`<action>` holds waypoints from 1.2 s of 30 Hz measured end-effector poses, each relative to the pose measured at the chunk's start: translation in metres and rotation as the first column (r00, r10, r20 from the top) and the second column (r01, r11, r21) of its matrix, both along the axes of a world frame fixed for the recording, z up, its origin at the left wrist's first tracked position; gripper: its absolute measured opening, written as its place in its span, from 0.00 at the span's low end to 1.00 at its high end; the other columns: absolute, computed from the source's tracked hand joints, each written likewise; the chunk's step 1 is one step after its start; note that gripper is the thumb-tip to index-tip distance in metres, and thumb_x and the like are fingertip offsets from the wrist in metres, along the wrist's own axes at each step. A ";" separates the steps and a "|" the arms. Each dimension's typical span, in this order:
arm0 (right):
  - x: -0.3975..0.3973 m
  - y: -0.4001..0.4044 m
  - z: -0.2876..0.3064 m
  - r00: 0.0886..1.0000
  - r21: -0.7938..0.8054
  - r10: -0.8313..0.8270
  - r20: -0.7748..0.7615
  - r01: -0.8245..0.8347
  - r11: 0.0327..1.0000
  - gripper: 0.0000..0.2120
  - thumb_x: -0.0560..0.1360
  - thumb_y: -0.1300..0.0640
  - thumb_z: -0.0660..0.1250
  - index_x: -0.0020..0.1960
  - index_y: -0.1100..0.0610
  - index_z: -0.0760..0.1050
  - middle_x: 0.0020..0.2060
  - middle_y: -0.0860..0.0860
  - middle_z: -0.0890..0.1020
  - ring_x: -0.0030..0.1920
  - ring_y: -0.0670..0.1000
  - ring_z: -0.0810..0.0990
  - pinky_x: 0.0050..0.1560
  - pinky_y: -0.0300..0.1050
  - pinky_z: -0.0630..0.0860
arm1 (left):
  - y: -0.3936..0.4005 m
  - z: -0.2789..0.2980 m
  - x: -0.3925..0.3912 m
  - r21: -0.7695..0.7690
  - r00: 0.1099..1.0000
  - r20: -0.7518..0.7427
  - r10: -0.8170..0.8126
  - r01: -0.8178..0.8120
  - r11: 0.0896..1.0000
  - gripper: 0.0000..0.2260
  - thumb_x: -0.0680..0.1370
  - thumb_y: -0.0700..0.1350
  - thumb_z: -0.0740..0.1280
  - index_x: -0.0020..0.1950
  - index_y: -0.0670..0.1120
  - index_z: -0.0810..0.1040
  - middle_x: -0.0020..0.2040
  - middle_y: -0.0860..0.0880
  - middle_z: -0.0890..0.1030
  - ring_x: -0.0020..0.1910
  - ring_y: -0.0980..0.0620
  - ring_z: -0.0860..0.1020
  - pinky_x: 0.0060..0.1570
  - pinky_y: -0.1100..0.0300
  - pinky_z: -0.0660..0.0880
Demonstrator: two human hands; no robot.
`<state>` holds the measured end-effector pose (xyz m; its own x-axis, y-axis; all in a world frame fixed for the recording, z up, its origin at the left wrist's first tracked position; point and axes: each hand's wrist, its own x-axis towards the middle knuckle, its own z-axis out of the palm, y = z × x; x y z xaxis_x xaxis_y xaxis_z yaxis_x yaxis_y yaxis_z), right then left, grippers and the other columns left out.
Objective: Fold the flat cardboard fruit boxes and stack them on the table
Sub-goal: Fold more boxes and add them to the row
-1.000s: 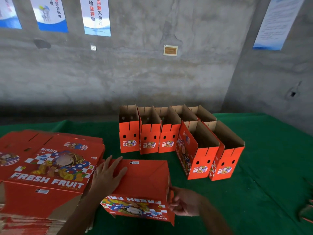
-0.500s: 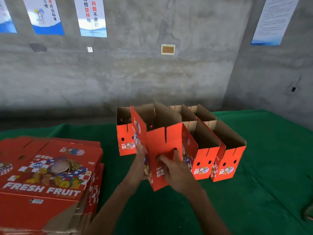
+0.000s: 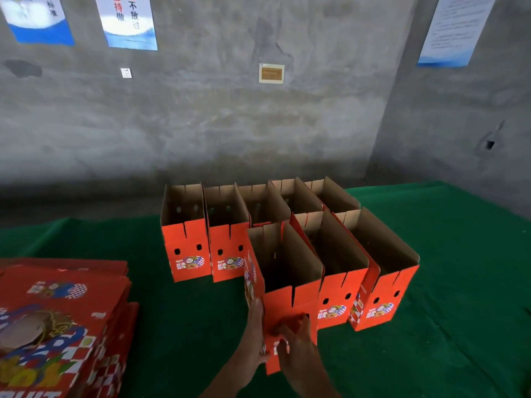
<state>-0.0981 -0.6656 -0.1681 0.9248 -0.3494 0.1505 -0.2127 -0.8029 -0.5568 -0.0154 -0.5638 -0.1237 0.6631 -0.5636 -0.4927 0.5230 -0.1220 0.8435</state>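
Both hands, the left hand (image 3: 254, 326) flat on its side and the right hand (image 3: 296, 340) fingers gripping its front, have just lowered a newly opened box (image 3: 287, 282) beside the front row at 1 o'clock, adding another to the table (image 3: 459, 311), while flat boxes (image 3: 57, 326) wait at 9 o'clock.
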 end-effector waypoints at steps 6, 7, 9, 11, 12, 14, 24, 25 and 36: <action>0.038 -0.037 -0.029 0.999 0.090 -0.043 -0.016 0.044 0.995 0.14 0.81 0.61 0.66 0.63 0.50 0.80 0.71 0.53 0.63 0.64 0.51 0.77 0.58 0.22 0.67 | -0.043 -0.035 0.040 -0.029 0.994 0.088 0.059 -0.057 0.998 0.31 0.80 0.70 0.50 0.81 0.61 0.57 0.76 0.51 0.70 0.72 0.47 0.72 0.70 0.40 0.70; 0.043 -0.043 -0.033 0.999 0.099 -0.042 -0.027 0.044 0.994 0.14 0.81 0.60 0.66 0.65 0.49 0.80 0.71 0.52 0.62 0.65 0.51 0.77 0.57 0.19 0.64 | -0.048 -0.039 0.045 -0.042 0.992 0.108 0.060 -0.056 0.998 0.30 0.80 0.70 0.50 0.80 0.61 0.59 0.73 0.53 0.73 0.69 0.50 0.74 0.65 0.46 0.74; 0.050 -0.050 -0.041 0.999 0.118 -0.026 -0.038 0.031 0.993 0.17 0.81 0.60 0.65 0.68 0.48 0.78 0.74 0.52 0.60 0.70 0.51 0.73 0.58 0.18 0.60 | -0.057 -0.046 0.054 -0.054 0.985 0.164 0.063 -0.055 0.997 0.28 0.78 0.69 0.51 0.78 0.63 0.62 0.69 0.56 0.76 0.66 0.55 0.76 0.53 0.59 0.77; 0.055 -0.055 -0.046 1.000 0.134 -0.001 -0.027 0.004 0.991 0.20 0.81 0.61 0.64 0.71 0.45 0.75 0.77 0.51 0.58 0.77 0.50 0.64 0.64 0.21 0.58 | -0.063 -0.049 0.064 -0.081 0.983 0.169 0.077 -0.064 0.995 0.27 0.80 0.68 0.51 0.77 0.61 0.64 0.69 0.54 0.77 0.63 0.58 0.79 0.53 0.61 0.77; 0.056 -0.057 -0.048 1.000 0.137 0.008 -0.015 -0.006 0.991 0.21 0.81 0.61 0.64 0.71 0.44 0.75 0.79 0.51 0.55 0.80 0.48 0.58 0.66 0.22 0.56 | -0.065 -0.051 0.069 -0.098 0.984 0.161 0.079 -0.064 0.993 0.25 0.81 0.67 0.50 0.75 0.62 0.67 0.68 0.54 0.79 0.60 0.61 0.81 0.54 0.61 0.77; 0.057 -0.057 -0.047 1.000 0.143 -0.005 0.011 0.003 0.990 0.21 0.82 0.62 0.64 0.72 0.45 0.76 0.81 0.49 0.52 0.78 0.44 0.53 0.67 0.20 0.54 | -0.068 -0.052 0.076 -0.132 0.990 0.121 0.076 -0.060 0.989 0.22 0.83 0.67 0.49 0.66 0.63 0.76 0.60 0.56 0.84 0.54 0.63 0.83 0.56 0.57 0.76; 0.052 0.009 0.015 0.962 0.205 -0.073 0.263 0.018 0.979 0.19 0.82 0.48 0.67 0.72 0.50 0.76 0.70 0.44 0.75 0.70 0.42 0.72 0.69 0.46 0.73 | 0.040 -0.010 0.063 0.169 0.692 0.721 0.043 -0.235 0.957 0.22 0.83 0.55 0.64 0.77 0.55 0.69 0.73 0.61 0.69 0.75 0.58 0.66 0.74 0.61 0.64; 0.053 0.022 0.023 0.969 0.209 -0.045 0.244 -0.008 0.978 0.21 0.82 0.44 0.65 0.73 0.48 0.74 0.73 0.43 0.72 0.73 0.39 0.68 0.72 0.41 0.69 | 0.064 -0.007 0.062 0.220 0.616 0.788 0.002 -0.285 0.933 0.22 0.83 0.53 0.65 0.77 0.53 0.70 0.75 0.56 0.69 0.76 0.57 0.65 0.75 0.59 0.61; 0.079 0.226 0.054 0.925 0.212 0.282 0.255 -0.338 0.917 0.31 0.76 0.31 0.62 0.74 0.45 0.72 0.74 0.43 0.71 0.73 0.42 0.68 0.71 0.48 0.71 | 0.348 0.033 0.027 0.400 0.276 0.914 -0.296 -0.723 0.564 0.21 0.83 0.54 0.57 0.74 0.50 0.74 0.76 0.45 0.71 0.78 0.45 0.65 0.78 0.37 0.54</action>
<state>-0.0192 -0.4400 -0.1146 0.9472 -0.1019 0.3040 0.1719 -0.6389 -0.7498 0.0113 -0.2157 -0.0909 0.9023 -0.1342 0.4097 -0.3025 -0.8742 0.3797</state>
